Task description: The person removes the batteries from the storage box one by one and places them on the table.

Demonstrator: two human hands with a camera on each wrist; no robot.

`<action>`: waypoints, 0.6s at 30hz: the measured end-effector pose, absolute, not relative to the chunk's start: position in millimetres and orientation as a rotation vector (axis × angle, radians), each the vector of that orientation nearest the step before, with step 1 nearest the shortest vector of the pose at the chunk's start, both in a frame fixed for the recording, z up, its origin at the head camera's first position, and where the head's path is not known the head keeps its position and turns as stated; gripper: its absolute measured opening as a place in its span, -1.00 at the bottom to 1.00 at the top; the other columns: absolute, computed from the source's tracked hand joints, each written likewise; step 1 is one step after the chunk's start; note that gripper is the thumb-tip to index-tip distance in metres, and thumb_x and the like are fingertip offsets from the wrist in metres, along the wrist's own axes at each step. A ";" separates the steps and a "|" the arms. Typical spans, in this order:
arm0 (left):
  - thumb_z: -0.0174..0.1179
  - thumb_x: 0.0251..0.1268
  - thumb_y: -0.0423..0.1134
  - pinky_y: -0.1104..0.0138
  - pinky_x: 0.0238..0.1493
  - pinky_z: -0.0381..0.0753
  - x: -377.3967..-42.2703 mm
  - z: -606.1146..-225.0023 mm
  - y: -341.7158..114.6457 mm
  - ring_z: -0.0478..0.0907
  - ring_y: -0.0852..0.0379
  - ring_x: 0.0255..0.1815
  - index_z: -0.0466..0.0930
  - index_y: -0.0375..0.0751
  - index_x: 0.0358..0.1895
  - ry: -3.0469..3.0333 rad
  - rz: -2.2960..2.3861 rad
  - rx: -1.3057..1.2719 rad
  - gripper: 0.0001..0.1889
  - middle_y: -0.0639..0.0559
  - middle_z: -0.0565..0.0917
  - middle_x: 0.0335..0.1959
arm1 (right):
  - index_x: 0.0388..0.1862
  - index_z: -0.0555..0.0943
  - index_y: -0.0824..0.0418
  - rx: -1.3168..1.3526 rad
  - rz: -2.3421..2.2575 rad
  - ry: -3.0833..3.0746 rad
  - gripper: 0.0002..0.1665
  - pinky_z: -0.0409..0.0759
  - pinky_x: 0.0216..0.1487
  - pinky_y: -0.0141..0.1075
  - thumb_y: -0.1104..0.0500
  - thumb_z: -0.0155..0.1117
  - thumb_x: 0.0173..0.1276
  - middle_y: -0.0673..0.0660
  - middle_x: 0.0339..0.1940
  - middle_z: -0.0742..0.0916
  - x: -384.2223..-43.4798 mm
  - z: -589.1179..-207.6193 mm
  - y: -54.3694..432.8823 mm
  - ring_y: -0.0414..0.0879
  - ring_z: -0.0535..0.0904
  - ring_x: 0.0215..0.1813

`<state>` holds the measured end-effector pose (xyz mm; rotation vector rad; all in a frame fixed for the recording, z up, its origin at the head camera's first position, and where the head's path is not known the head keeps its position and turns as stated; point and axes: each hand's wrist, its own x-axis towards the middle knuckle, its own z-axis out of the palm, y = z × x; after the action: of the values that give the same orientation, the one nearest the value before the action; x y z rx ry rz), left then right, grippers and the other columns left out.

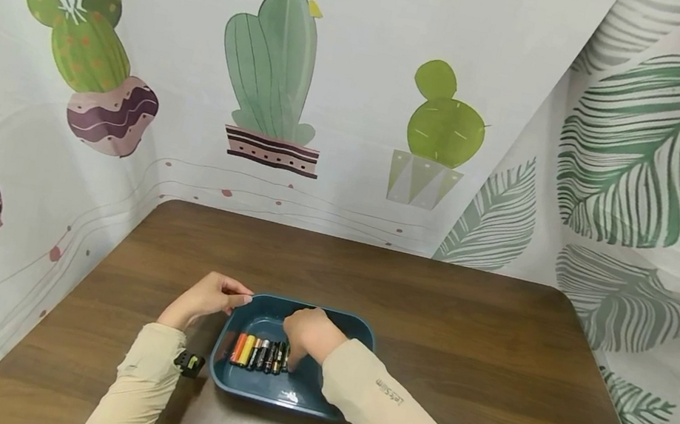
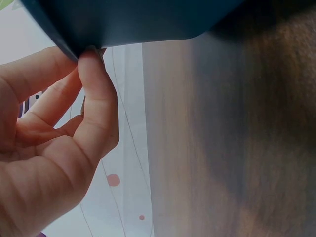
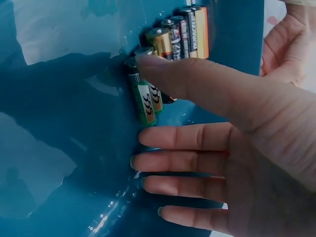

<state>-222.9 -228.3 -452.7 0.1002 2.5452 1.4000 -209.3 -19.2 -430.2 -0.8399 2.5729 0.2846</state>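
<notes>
A dark blue plastic basin (image 1: 287, 405) lies near the front of the table, with a row of several batteries (image 1: 262, 355) side by side on its floor. The row starts with an orange-red one at the left, then a yellow one, then mostly dark ones. My left hand (image 1: 205, 302) pinches the basin's rim at the far left corner between thumb and fingertips. Inside the basin, my right hand (image 1: 309, 333) is at the row's right end. The right wrist view has its fingers straight and its thumb over the battery tops, beside two green batteries (image 3: 144, 102).
The brown wooden table (image 1: 461, 337) extends around the basin. Behind it hangs a pale cloth backdrop (image 1: 376, 38) printed with cacti and leaves. A small black device (image 1: 189, 364) is strapped at the left wrist, close to the basin's left side.
</notes>
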 end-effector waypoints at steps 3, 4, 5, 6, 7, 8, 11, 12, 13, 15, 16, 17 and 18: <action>0.21 0.30 -0.37 0.17 -0.29 0.63 -222.8 -453.0 -227.7 0.55 0.10 -0.37 0.70 -0.39 -0.14 2.548 1.402 0.092 -0.82 -0.11 0.69 -0.25 | -0.18 0.68 0.02 -0.846 0.318 2.567 -0.46 0.53 -0.02 -0.23 -0.16 0.62 -0.13 -0.10 -0.36 0.67 -210.4 -430.9 -21.7 -0.18 0.57 -0.25; 0.21 0.30 -0.37 0.17 -0.29 0.63 -222.8 -453.0 -227.5 0.56 0.10 -0.37 0.70 -0.39 -0.13 2.549 1.402 0.091 -0.82 -0.11 0.69 -0.25 | -0.16 0.68 0.02 -0.848 0.329 2.564 -0.45 0.53 -0.02 -0.23 -0.16 0.62 -0.14 -0.10 -0.35 0.68 -210.7 -431.1 -22.3 -0.18 0.57 -0.23; 0.21 0.30 -0.37 0.17 -0.29 0.63 -222.8 -453.1 -227.4 0.55 0.10 -0.37 0.70 -0.39 -0.13 2.551 1.400 0.092 -0.82 -0.11 0.69 -0.25 | -0.15 0.68 0.01 -0.845 0.338 2.564 -0.43 0.53 -0.01 -0.23 -0.17 0.63 -0.15 -0.10 -0.33 0.68 -210.9 -431.5 -23.0 -0.18 0.57 -0.22; 0.21 0.30 -0.37 0.17 -0.29 0.63 -222.8 -453.2 -227.2 0.55 0.10 -0.37 0.70 -0.38 -0.13 2.553 1.399 0.091 -0.82 -0.11 0.69 -0.25 | -0.14 0.68 0.00 -0.843 0.347 2.562 -0.42 0.53 -0.01 -0.23 -0.17 0.63 -0.15 -0.10 -0.32 0.68 -211.0 -432.0 -23.4 -0.18 0.57 -0.21; 0.21 0.30 -0.37 0.17 -0.28 0.63 -222.7 -453.2 -227.0 0.55 0.10 -0.37 0.70 -0.38 -0.13 2.554 1.398 0.092 -0.82 -0.10 0.69 -0.25 | -0.13 0.68 0.00 -0.837 0.353 2.561 -0.42 0.53 0.00 -0.23 -0.17 0.63 -0.15 -0.11 -0.31 0.68 -211.0 -432.4 -23.7 -0.18 0.57 -0.20; 0.21 0.30 -0.37 0.16 -0.28 0.63 -222.7 -453.3 -227.0 0.55 0.10 -0.37 0.70 -0.38 -0.13 2.553 1.398 0.092 -0.82 -0.10 0.69 -0.25 | -0.12 0.67 -0.01 -0.833 0.361 2.559 -0.41 0.53 0.00 -0.23 -0.17 0.63 -0.15 -0.11 -0.30 0.68 -211.0 -432.7 -24.1 -0.19 0.57 -0.20; 0.21 0.30 -0.36 0.16 -0.28 0.63 -222.4 -453.2 -227.1 0.55 0.10 -0.37 0.70 -0.39 -0.14 2.553 1.398 0.092 -0.82 -0.10 0.69 -0.26 | -0.11 0.67 -0.02 -0.820 0.366 2.555 -0.41 0.52 0.02 -0.23 -0.17 0.62 -0.14 -0.11 -0.29 0.67 -210.6 -433.6 -24.9 -0.19 0.57 -0.19; 0.21 0.30 -0.36 0.16 -0.28 0.64 -222.4 -453.3 -227.2 0.55 0.10 -0.37 0.70 -0.38 -0.14 2.553 1.399 0.090 -0.82 -0.10 0.69 -0.26 | -0.10 0.66 -0.02 -0.819 0.367 2.551 -0.41 0.52 0.02 -0.23 -0.17 0.62 -0.13 -0.11 -0.29 0.67 -210.5 -433.6 -24.9 -0.19 0.57 -0.19; 0.21 0.30 -0.36 0.16 -0.28 0.63 -222.3 -453.4 -227.3 0.55 0.10 -0.37 0.70 -0.38 -0.14 2.551 1.401 0.087 -0.83 -0.10 0.69 -0.26 | -0.10 0.66 -0.02 -0.817 0.367 2.548 -0.42 0.52 0.02 -0.23 -0.17 0.61 -0.12 -0.11 -0.29 0.67 -210.3 -433.5 -25.0 -0.19 0.57 -0.19; 0.21 0.30 -0.37 0.16 -0.28 0.64 -222.4 -453.8 -227.6 0.55 0.10 -0.37 0.70 -0.39 -0.14 2.549 1.403 0.084 -0.83 -0.09 0.69 -0.27 | -0.10 0.66 -0.02 -0.819 0.368 2.543 -0.44 0.52 0.01 -0.24 -0.16 0.60 -0.10 -0.11 -0.30 0.67 -210.2 -433.3 -25.2 -0.19 0.56 -0.20; 0.21 0.30 -0.36 0.16 -0.28 0.64 -222.5 -454.0 -227.8 0.55 0.10 -0.37 0.70 -0.39 -0.14 2.549 1.402 0.083 -0.83 -0.09 0.69 -0.27 | -0.10 0.66 -0.01 -0.821 0.368 2.540 -0.44 0.52 0.00 -0.25 -0.16 0.59 -0.09 -0.11 -0.30 0.66 -210.1 -433.3 -25.1 -0.19 0.56 -0.21; 0.21 0.30 -0.36 0.16 -0.28 0.64 -222.7 -454.3 -227.9 0.55 0.10 -0.37 0.70 -0.39 -0.14 2.547 1.403 0.079 -0.83 -0.09 0.69 -0.27 | -0.10 0.66 -0.01 -0.822 0.368 2.537 -0.45 0.52 -0.01 -0.25 -0.16 0.59 -0.07 -0.11 -0.31 0.66 -210.0 -433.3 -25.1 -0.20 0.55 -0.23; 0.21 0.30 -0.37 0.16 -0.28 0.64 -222.7 -454.4 -228.0 0.55 0.10 -0.37 0.70 -0.39 -0.14 2.547 1.404 0.079 -0.83 -0.09 0.69 -0.27 | -0.10 0.66 -0.01 -0.827 0.370 2.536 -0.46 0.53 -0.02 -0.26 -0.16 0.58 -0.06 -0.10 -0.31 0.66 -209.8 -433.2 -25.0 -0.20 0.55 -0.24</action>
<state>-222.7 -228.0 -454.4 0.0787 2.5467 1.4044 -209.8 -25.0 -433.2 -0.8267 2.5355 0.3704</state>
